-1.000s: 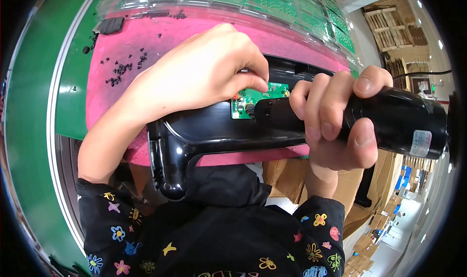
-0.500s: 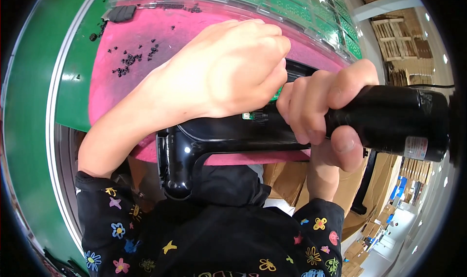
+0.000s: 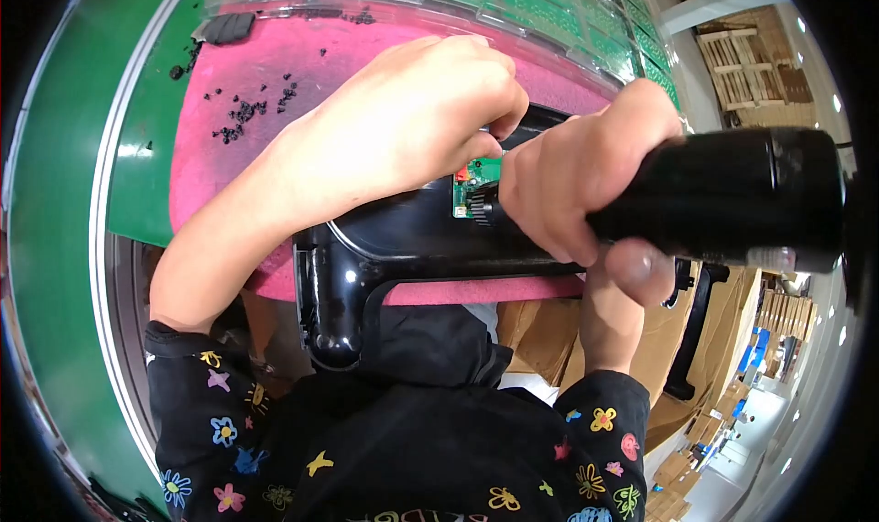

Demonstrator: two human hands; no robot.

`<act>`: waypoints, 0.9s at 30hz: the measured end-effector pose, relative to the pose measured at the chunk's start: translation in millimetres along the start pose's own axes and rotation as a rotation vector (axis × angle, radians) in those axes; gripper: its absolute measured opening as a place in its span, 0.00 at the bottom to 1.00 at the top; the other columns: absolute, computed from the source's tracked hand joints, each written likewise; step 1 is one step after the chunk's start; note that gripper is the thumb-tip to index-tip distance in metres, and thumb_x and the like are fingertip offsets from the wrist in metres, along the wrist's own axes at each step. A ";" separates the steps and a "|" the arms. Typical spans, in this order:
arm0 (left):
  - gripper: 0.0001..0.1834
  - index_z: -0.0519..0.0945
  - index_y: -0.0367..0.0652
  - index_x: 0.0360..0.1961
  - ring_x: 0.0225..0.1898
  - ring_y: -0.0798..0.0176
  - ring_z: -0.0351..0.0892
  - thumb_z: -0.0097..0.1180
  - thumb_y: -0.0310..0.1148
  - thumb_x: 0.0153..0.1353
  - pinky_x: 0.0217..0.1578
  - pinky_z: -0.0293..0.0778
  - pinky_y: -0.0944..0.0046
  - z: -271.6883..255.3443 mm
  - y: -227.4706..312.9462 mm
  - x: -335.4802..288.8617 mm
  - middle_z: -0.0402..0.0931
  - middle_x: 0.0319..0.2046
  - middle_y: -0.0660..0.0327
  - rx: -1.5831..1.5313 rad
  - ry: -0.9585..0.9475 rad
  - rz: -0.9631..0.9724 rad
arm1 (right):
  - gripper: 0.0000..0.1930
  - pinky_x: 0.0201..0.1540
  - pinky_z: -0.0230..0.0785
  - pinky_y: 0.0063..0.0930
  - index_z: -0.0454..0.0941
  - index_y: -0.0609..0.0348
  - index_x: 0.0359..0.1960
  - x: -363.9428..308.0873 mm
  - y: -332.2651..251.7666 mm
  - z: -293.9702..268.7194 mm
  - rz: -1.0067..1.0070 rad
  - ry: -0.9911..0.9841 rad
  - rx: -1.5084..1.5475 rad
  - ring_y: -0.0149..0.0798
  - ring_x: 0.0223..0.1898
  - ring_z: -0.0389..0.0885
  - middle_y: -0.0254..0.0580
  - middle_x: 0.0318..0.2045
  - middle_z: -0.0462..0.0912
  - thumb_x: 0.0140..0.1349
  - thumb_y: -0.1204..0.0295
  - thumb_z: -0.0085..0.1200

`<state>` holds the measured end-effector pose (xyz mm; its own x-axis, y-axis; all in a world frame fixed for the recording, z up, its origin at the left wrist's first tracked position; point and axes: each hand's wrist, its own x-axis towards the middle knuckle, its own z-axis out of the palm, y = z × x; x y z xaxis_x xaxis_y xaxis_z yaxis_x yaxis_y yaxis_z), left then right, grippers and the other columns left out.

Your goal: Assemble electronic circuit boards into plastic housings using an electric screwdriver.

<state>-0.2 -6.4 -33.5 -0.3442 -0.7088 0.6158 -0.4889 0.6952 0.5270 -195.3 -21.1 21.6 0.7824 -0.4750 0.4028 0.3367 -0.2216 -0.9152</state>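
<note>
My right hand [image 3: 586, 179] is wrapped round a thick black electric screwdriver [image 3: 732, 201], which lies across the view toward the right; its tip is hidden behind my fingers. Under both hands rests a glossy black plastic housing [image 3: 403, 238]. A green circuit board [image 3: 487, 168] sits in it, partly covered, with a dark ribbed piece [image 3: 482, 203] at its near side. My left hand [image 3: 439, 110] is closed over the board's far left side, fingers curled and pressed together. Whatever they pinch is hidden.
Loose small black screws [image 3: 243, 114] are scattered on the pink mat [image 3: 201, 183]. Clear plastic trays [image 3: 540, 14] of green boards stand along the far side. A dark grey cloth-like strip [image 3: 229, 29] lies at the far left. Cardboard [image 3: 540, 334] is at the near right.
My left hand has drawn back slightly to the left, uncovering more of the circuit board. My right hand and the screwdriver have shifted a little left and away from me.
</note>
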 end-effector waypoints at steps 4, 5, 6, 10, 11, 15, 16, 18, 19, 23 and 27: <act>0.09 0.80 0.37 0.33 0.41 0.45 0.76 0.64 0.29 0.51 0.43 0.73 0.50 -3.4 7.0 6.8 0.77 0.32 0.55 0.085 -0.101 -0.020 | 0.21 0.22 0.60 0.24 0.64 0.53 0.46 -4.7 -4.9 2.8 0.016 0.062 -0.001 0.27 0.16 0.65 0.29 0.18 0.69 0.59 0.64 0.64; 0.10 0.80 0.36 0.32 0.42 0.43 0.76 0.63 0.28 0.49 0.45 0.72 0.50 -4.1 9.7 6.6 0.76 0.34 0.53 0.096 -0.125 -0.066 | 0.21 0.22 0.60 0.24 0.64 0.53 0.46 -5.8 -6.3 5.0 0.019 0.073 -0.002 0.27 0.16 0.66 0.29 0.18 0.69 0.59 0.64 0.64; 0.10 0.80 0.36 0.32 0.42 0.43 0.76 0.63 0.28 0.49 0.45 0.72 0.50 -4.5 9.9 6.8 0.76 0.34 0.53 0.098 -0.125 -0.066 | 0.21 0.22 0.60 0.24 0.64 0.53 0.46 -6.6 -6.2 6.0 0.025 0.087 -0.001 0.27 0.16 0.66 0.30 0.18 0.69 0.58 0.64 0.64; 0.09 0.80 0.35 0.31 0.41 0.47 0.76 0.64 0.28 0.50 0.44 0.72 0.51 -7.3 10.3 10.8 0.76 0.32 0.55 0.087 -0.181 -0.008 | 0.18 0.27 0.62 0.28 0.65 0.51 0.47 -16.6 -12.5 12.3 -0.188 0.245 0.030 0.27 0.17 0.68 0.27 0.19 0.71 0.62 0.62 0.58; 0.08 0.80 0.36 0.30 0.40 0.48 0.76 0.65 0.28 0.50 0.43 0.73 0.53 -7.5 11.3 15.0 0.76 0.32 0.56 0.042 -0.232 0.040 | 0.17 0.29 0.63 0.27 0.66 0.50 0.48 -17.4 -20.4 -6.2 -0.262 0.103 0.026 0.27 0.19 0.69 0.26 0.21 0.72 0.63 0.61 0.56; 0.08 0.80 0.36 0.29 0.37 0.52 0.76 0.67 0.26 0.50 0.38 0.73 0.56 1.4 12.4 14.0 0.77 0.32 0.58 -0.145 -0.203 0.173 | 0.17 0.33 0.62 0.25 0.69 0.53 0.47 -18.8 -39.2 0.2 -0.413 0.282 0.068 0.24 0.21 0.71 0.26 0.23 0.74 0.61 0.61 0.56; 0.08 0.80 0.36 0.29 0.37 0.52 0.76 0.67 0.26 0.50 0.38 0.73 0.56 2.5 12.6 14.2 0.77 0.32 0.58 -0.146 -0.204 0.174 | 0.17 0.33 0.61 0.25 0.69 0.54 0.46 -20.1 -41.1 -1.3 -0.426 0.293 0.064 0.24 0.21 0.71 0.27 0.23 0.74 0.61 0.62 0.56; 0.08 0.80 0.36 0.29 0.35 0.53 0.77 0.68 0.24 0.50 0.34 0.74 0.58 4.9 13.4 14.9 0.78 0.30 0.58 -0.239 -0.143 0.189 | 0.17 0.33 0.61 0.23 0.69 0.54 0.46 -25.1 -46.6 -3.8 -0.429 0.303 0.078 0.24 0.21 0.71 0.26 0.22 0.74 0.60 0.62 0.57; 0.08 0.80 0.36 0.29 0.35 0.53 0.77 0.68 0.24 0.50 0.34 0.74 0.58 5.8 14.5 16.1 0.78 0.30 0.58 -0.243 -0.148 0.194 | 0.16 0.33 0.62 0.23 0.69 0.54 0.45 -26.1 -48.1 -5.4 -0.442 0.287 0.085 0.24 0.21 0.71 0.26 0.22 0.74 0.60 0.63 0.57; 0.10 0.80 0.36 0.29 0.33 0.55 0.79 0.70 0.24 0.46 0.31 0.74 0.60 4.2 20.6 18.3 0.80 0.28 0.59 -0.366 -0.181 0.075 | 0.15 0.35 0.63 0.23 0.69 0.53 0.45 -32.0 -49.3 -2.3 -0.480 0.311 0.128 0.24 0.21 0.71 0.25 0.22 0.74 0.60 0.64 0.57; 0.20 0.80 0.37 0.37 0.43 0.53 0.77 0.73 0.33 0.43 0.44 0.73 0.56 2.0 27.3 18.8 0.81 0.39 0.58 -0.202 -0.273 -0.005 | 0.17 0.35 0.63 0.26 0.69 0.55 0.48 -36.2 -51.8 -7.9 -0.414 0.294 0.055 0.24 0.21 0.70 0.25 0.22 0.74 0.62 0.62 0.55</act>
<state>-21.6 -1.0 -8.7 -0.5571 -0.6993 0.4479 -0.3319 0.6819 0.6518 -245.2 0.8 54.6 0.3998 -0.5781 0.7113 0.6207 -0.4002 -0.6742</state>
